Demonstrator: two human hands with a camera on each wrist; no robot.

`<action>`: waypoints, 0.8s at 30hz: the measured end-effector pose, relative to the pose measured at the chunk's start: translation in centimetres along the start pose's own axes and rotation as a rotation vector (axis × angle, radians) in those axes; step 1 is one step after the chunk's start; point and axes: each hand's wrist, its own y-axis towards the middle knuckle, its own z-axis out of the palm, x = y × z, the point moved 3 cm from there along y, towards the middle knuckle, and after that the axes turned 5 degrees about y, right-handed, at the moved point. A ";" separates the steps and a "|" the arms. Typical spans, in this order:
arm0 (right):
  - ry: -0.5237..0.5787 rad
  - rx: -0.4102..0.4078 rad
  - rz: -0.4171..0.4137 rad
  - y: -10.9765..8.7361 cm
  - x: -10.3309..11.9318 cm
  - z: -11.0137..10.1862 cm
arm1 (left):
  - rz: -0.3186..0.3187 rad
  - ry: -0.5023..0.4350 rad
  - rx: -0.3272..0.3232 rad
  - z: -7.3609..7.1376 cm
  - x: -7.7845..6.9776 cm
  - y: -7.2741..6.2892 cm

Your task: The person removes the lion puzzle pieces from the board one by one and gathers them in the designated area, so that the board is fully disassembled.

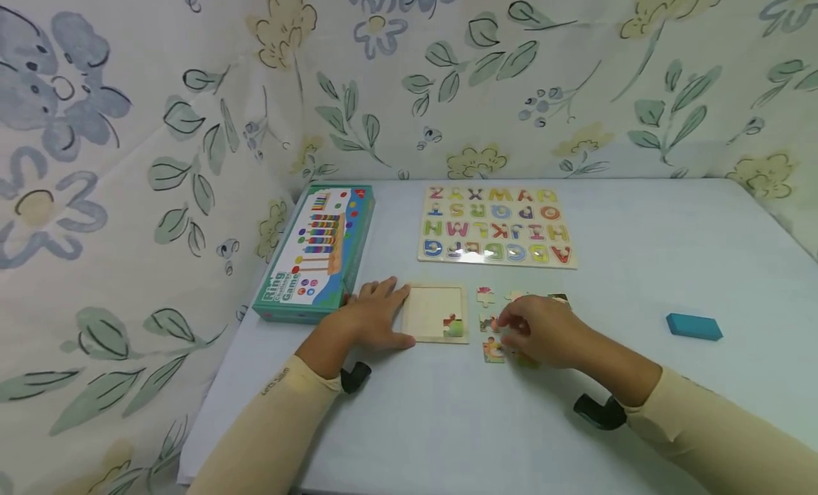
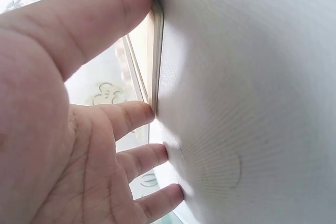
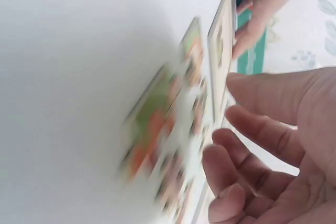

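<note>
A square wooden puzzle frame (image 1: 424,310) lies on the table with one puzzle piece (image 1: 453,326) in its near right corner. My left hand (image 1: 373,316) rests at the frame's left side, fingers spread, thumb and a fingertip against its edge in the left wrist view. My right hand (image 1: 543,329) hovers over loose puzzle pieces right of the frame, its fingers bent loosely with nothing visible between them. Showing beside it are a piece with a pink shape (image 1: 485,296), a middle piece (image 1: 488,323) and a lower piece (image 1: 493,351). Other pieces are partly hidden under this hand.
Behind the frame lies an alphabet board (image 1: 498,226) with coloured letters. A green Ring Game box (image 1: 316,253) is at the left, close to my left hand. A blue block (image 1: 694,327) sits at the right. Floral cloth (image 1: 473,90) hangs behind the table.
</note>
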 end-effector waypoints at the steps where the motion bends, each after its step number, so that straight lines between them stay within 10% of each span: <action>1: -0.005 0.004 -0.001 0.5 0.5 0.2 | -0.001 -0.002 0.001 0.0 -0.1 0.0; 15: -0.067 0.067 0.029 4.3 2.7 2.4 | -0.012 0.012 -0.004 0.6 -2.0 0.8; 24: 0.205 0.007 0.019 3.3 1.9 1.2 | -0.031 0.012 -0.005 0.6 -1.9 0.7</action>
